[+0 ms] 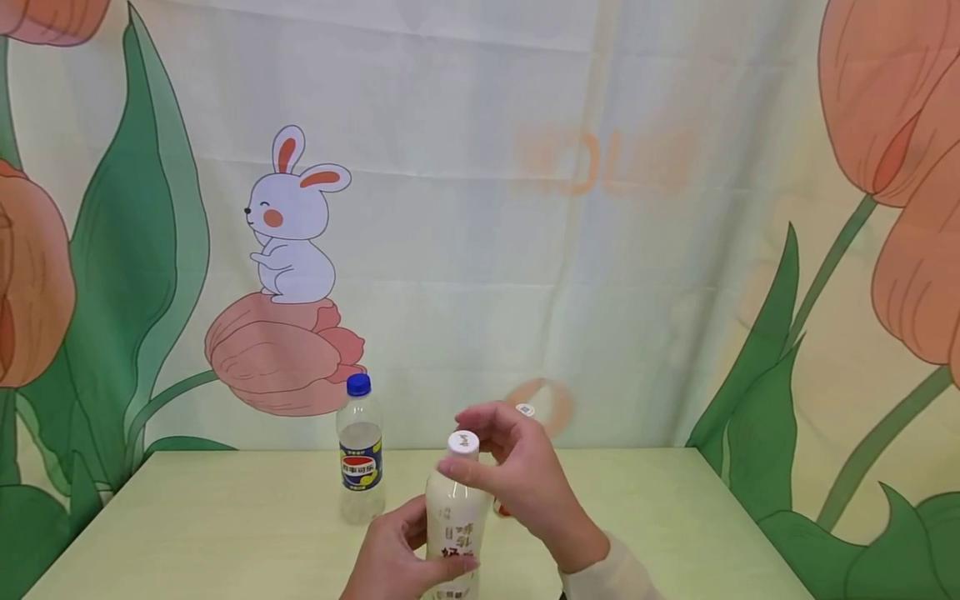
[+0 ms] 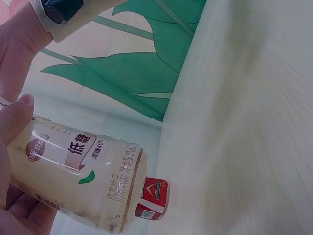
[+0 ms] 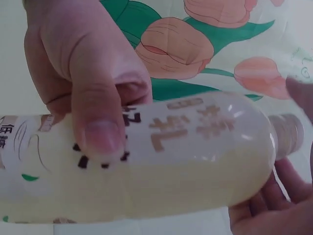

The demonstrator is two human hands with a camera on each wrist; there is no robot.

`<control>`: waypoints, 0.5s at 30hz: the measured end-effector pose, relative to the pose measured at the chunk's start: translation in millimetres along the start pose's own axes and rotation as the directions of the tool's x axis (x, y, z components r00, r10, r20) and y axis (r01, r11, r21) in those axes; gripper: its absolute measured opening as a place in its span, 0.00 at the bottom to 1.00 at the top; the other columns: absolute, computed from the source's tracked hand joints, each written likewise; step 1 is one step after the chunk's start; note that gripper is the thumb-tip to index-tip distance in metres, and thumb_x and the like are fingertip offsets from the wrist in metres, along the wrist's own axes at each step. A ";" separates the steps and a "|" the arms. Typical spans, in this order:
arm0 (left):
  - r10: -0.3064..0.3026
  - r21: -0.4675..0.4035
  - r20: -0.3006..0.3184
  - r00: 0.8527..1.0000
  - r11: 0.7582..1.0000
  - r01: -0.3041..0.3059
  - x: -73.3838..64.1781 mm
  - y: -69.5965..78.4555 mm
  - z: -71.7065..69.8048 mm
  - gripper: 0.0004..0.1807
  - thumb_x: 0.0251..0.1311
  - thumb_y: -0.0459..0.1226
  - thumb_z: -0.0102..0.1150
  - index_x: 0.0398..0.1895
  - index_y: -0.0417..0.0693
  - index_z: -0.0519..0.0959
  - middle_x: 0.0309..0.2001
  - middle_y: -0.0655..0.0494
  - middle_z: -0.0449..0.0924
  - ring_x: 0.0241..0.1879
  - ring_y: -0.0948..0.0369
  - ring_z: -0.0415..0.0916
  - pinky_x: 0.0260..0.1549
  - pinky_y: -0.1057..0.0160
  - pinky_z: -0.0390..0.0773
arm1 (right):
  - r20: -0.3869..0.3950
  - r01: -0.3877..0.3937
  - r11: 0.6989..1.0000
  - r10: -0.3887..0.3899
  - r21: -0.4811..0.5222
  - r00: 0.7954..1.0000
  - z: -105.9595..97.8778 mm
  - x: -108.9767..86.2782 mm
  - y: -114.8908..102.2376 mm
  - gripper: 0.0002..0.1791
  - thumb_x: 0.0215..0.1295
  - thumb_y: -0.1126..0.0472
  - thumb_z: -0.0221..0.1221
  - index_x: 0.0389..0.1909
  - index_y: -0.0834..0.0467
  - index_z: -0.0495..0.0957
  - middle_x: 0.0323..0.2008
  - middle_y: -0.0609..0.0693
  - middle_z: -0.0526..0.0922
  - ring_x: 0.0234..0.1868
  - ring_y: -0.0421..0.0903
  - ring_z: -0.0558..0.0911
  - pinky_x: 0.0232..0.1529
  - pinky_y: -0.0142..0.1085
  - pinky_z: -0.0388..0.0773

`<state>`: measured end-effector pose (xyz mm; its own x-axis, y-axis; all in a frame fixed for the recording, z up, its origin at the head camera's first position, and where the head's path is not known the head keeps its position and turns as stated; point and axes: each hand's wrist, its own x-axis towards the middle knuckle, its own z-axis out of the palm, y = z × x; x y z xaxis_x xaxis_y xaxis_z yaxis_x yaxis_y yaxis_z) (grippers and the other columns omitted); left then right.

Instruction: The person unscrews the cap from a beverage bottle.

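Observation:
A milk tea bottle (image 1: 452, 517), pale cream with a white cap (image 1: 462, 442), is gripped round its body by my left hand (image 1: 405, 550). The left thumb crosses the label, while most of the other fingers are hidden behind the bottle. In the left wrist view the bottle's base hangs above the table. My right hand (image 1: 525, 475) is up at the neck. Its bent thumb and fingers stand apart around the cap, and the right wrist view shows a gap between the thumb side and the cap.
A cola bottle (image 1: 361, 458) with a blue cap stands on the pale table (image 1: 247, 525) to the left. Behind my right hand is another bottle, its white cap (image 1: 525, 410) showing; a red label (image 2: 155, 193) appears in the left wrist view. A printed curtain (image 1: 450, 250) hangs behind.

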<state>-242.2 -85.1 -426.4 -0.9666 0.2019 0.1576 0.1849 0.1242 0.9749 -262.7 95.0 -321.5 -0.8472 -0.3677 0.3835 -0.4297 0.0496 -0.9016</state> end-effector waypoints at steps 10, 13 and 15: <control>-0.021 -0.005 0.005 1.000 1.000 0.021 0.6 1.4 0.5 0.42 0.42 0.54 0.83 0.61 0.49 0.79 0.56 0.52 0.86 0.55 0.54 0.85 0.62 0.44 0.80 | -0.013 0.081 0.997 -0.080 0.017 0.997 0.4 -1.5 -0.6 0.12 0.63 0.64 0.69 0.48 0.60 0.86 0.39 0.49 0.87 0.39 0.41 0.85 0.44 0.31 0.83; -0.017 -0.002 0.006 1.000 1.000 0.017 0.6 1.4 0.6 0.41 0.42 0.53 0.83 0.61 0.49 0.79 0.57 0.52 0.86 0.55 0.54 0.85 0.62 0.44 0.80 | 0.045 0.092 0.995 -0.093 0.032 0.995 -2.1 -1.7 1.9 0.13 0.68 0.64 0.63 0.52 0.60 0.85 0.47 0.56 0.86 0.43 0.39 0.84 0.45 0.30 0.83; -0.013 -0.002 0.008 1.000 1.000 0.013 0.9 1.4 1.1 0.41 0.43 0.53 0.83 0.61 0.49 0.80 0.57 0.51 0.86 0.55 0.54 0.84 0.62 0.45 0.81 | 0.070 0.097 0.995 -0.099 0.028 0.993 -3.6 -1.7 3.2 0.14 0.70 0.64 0.60 0.53 0.59 0.85 0.52 0.60 0.84 0.46 0.40 0.84 0.46 0.30 0.82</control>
<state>-242.7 -83.7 -425.1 -0.9675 0.2084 0.1436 0.1719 0.1247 0.9772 -263.7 99.1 -324.3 -0.7767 -0.4347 0.4557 -0.5011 -0.0118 -0.8653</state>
